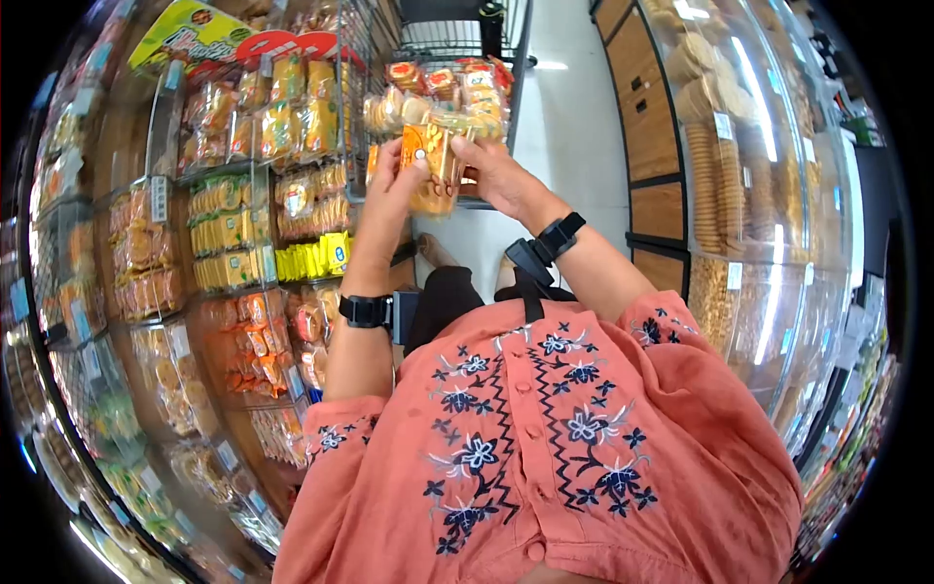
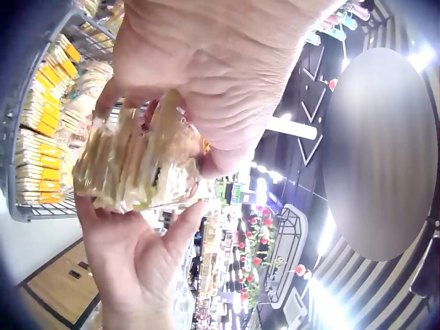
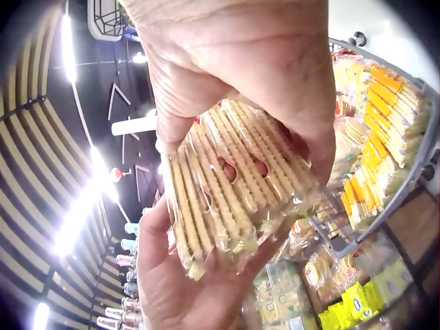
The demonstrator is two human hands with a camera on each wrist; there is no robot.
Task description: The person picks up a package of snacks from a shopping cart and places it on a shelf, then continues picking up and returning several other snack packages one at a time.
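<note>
Both hands hold a bundle of clear-wrapped sandwich crackers (image 1: 435, 195) in front of the body, over the near end of the cart. My left hand (image 1: 389, 185) grips its left side, thumb across the orange-printed face. On the other side my right hand (image 1: 506, 180) grips the bundle, its thumb at the upper edge. The right wrist view shows the crackers (image 3: 227, 179) as a row of thin ridged slices on edge, with fingertips showing through between them. Shiny clear film covers the same bundle (image 2: 130, 168) in the left wrist view.
A wire shopping cart (image 1: 516, 73) ahead carries several bagged snacks (image 1: 477, 88) and rows of orange-and-white packs (image 3: 378, 130). Shelves of wrapped biscuits (image 1: 233, 214) line the left side. Clear bins of round crackers (image 1: 715, 175) stand at right above wooden cabinet doors (image 1: 642, 117).
</note>
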